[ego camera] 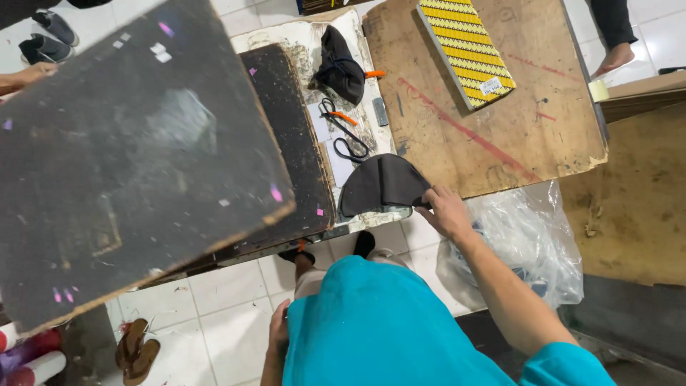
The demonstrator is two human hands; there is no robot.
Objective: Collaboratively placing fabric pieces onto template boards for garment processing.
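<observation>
White floor tiles run under a worn counter w/ a big dark press plate tilted up at left, blocking most of the lower platen beneath it. Right hand reaches forward to the counter's near edge, fingers pinched on the rim of a black fabric piece (cap-like, dome shape) that lies on the front corner, partly overhanging. Left hand hangs low beside the teal shirt, near the thigh; mostly hidden, so can't tell if its fingers are curled or apart.

Around the fabric: scissors w/ orange-and-black handles just behind it, a second black fabric piece further back, a small grey blade-like tool beside them. Right of that, a plywood board w/ red marks carries a yellow-and-black patterned slab. Clear plastic bag sits on the floor under the forearm, contents hard to make out. More brown board at far right, cut off by the frame.

Brown sandals lie on the tiles bottom left; dark shoes top left. Another person's bare foot shows top right, and another hand pokes in at the left edge, rest hidden by the plate.
</observation>
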